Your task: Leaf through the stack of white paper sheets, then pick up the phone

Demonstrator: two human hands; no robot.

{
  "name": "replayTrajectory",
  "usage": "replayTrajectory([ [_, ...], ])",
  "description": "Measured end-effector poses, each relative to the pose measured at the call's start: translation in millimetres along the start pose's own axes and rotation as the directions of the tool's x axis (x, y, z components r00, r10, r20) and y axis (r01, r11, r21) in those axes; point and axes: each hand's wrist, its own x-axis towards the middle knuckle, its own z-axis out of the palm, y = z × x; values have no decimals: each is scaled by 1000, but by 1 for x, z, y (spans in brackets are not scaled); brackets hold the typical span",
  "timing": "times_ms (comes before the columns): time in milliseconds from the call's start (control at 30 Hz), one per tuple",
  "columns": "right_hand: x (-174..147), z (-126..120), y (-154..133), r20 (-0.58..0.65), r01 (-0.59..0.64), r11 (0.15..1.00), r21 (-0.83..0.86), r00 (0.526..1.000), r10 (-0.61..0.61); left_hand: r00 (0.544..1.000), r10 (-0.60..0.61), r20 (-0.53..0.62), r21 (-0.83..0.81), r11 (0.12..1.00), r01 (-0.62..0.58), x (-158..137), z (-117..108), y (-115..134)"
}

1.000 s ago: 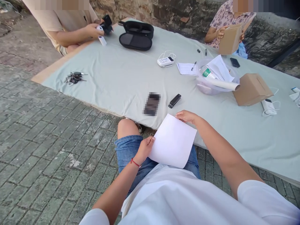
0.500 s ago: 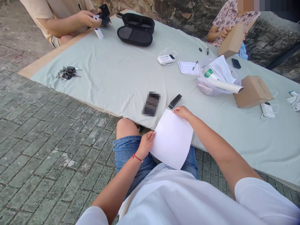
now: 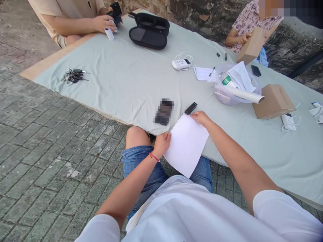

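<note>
A blank white sheet of paper is held between my two hands, partly over the table edge and partly above my lap. My left hand grips its left edge, thumb on top. At the far right corner, my right hand pinches the sheet. Just beyond that corner lies a black stapler-like object, its near end covered by the paper. To the left of it a dark phone-shaped thing, blurred out, rests on the cloth.
Keys lie at the left of the cloth-covered table. Further back are an open black case, a white corded device and papers with a pen. A plastic tub and cardboard box stand right. Two people sit across.
My hands have shifted the paper slightly up and to the right, and it now covers more of the black object. The person at the far left has lowered a hand onto the white roll.
</note>
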Motion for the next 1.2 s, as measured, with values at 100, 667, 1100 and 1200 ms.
replayTrajectory([
  [100,2,-6,2,-53,30,995,-99,998,-35,1000,0,-12,-18,1000,0,12,0,2],
  [667,61,23,-69,-10,329,712,-620,905,-426,994,-80,76,-186,978,93,21,-12,-9],
  [1100,51,40,-60,-57,376,622,-686,825,-562,993,-85,84,-217,971,101,23,-9,-18],
  [1200,53,38,-66,-45,366,634,-682,843,-535,994,-86,72,-242,965,101,23,-8,-18],
])
